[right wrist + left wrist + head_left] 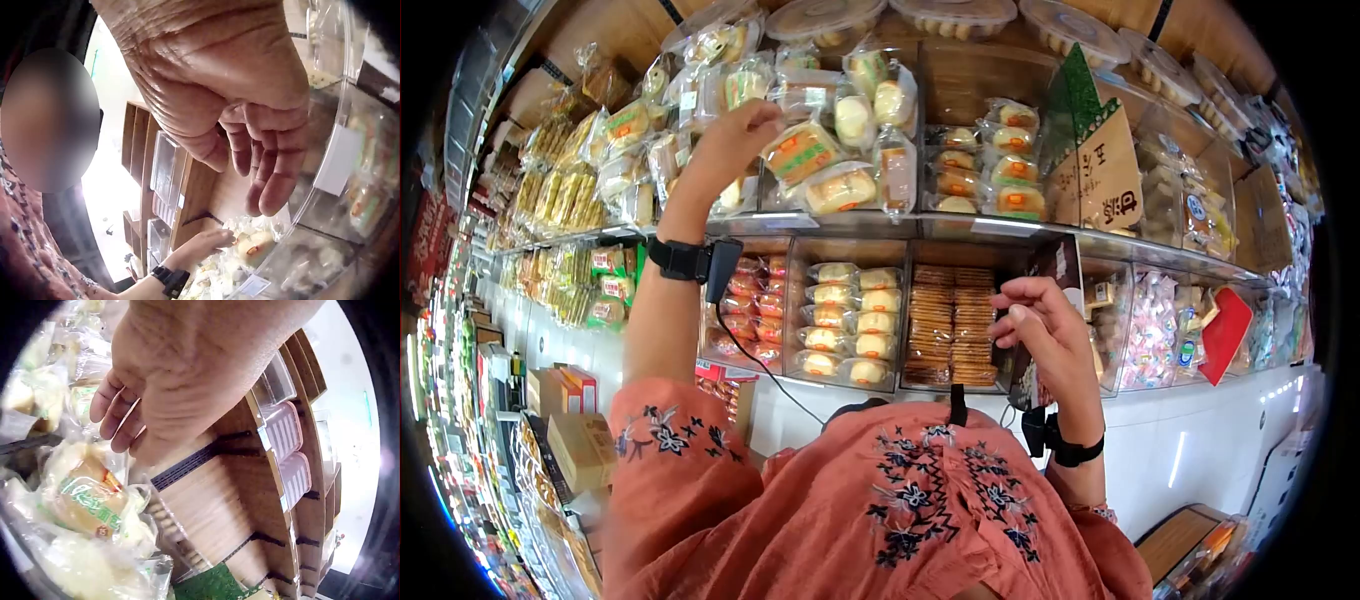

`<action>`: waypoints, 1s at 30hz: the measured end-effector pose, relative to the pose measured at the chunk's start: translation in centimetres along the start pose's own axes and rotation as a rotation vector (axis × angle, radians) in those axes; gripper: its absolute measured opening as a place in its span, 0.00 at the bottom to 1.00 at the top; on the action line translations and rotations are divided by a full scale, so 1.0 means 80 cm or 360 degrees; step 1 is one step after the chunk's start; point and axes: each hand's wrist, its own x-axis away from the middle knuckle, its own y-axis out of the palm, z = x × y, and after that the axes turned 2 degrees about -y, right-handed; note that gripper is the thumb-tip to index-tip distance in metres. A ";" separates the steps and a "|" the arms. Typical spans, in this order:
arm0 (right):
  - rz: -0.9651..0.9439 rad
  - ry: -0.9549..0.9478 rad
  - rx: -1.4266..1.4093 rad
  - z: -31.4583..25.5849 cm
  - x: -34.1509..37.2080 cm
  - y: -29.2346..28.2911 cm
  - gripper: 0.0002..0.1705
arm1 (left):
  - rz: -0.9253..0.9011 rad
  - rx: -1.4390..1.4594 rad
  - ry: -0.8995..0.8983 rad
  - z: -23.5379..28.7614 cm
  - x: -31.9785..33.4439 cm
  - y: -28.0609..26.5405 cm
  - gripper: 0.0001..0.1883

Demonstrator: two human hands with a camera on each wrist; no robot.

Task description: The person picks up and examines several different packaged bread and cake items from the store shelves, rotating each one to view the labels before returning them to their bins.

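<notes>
Wrapped bread packs with green and orange print (802,152) lie piled in an upper shelf bin. My left hand (738,140) hovers over the left edge of this pile, fingers loosely bent and holding nothing. In the left wrist view, its fingers hang above a clear-wrapped bread (94,497). My right hand (1048,335) is at the right side of a lower bin of stacked brown crackers (953,325), its fingers loosely bent with nothing in them. The right wrist view shows that hand (219,94) palm-side, in front of the shelf bins.
Lower bins hold cream-coloured buns (878,322) and red-wrapped packs (742,310). Round lidded tubs (825,18) stand along the top. A cardboard sign (1112,170) and a green panel (1080,100) rise at the right. A red card (1225,335) leans farther right. Clear dividers separate the bins.
</notes>
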 end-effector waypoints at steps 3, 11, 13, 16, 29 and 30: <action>-0.0076 -0.0005 0.0083 -0.001 -0.021 0.031 0.16 | -0.0074 0.0117 -0.0025 -0.021 0.012 0.010 0.23; -0.0180 0.0039 0.0104 0.016 -0.053 0.085 0.16 | -0.0200 -0.0099 0.0244 -0.047 0.001 0.009 0.30; -0.0176 0.0050 0.0093 0.019 -0.057 0.093 0.16 | -0.0237 -0.0112 0.0239 -0.047 0.000 0.004 0.31; -0.0168 0.0072 0.0081 0.023 -0.060 0.104 0.16 | -0.0306 -0.0243 0.0207 -0.050 -0.002 0.002 0.33; -0.0137 0.0080 0.0110 0.025 -0.066 0.138 0.16 | -0.0430 0.0091 0.0174 -0.069 -0.014 0.010 0.34; -0.0136 0.0082 0.0115 0.025 -0.066 0.140 0.16 | -0.0448 0.0169 0.0126 -0.065 -0.010 0.006 0.33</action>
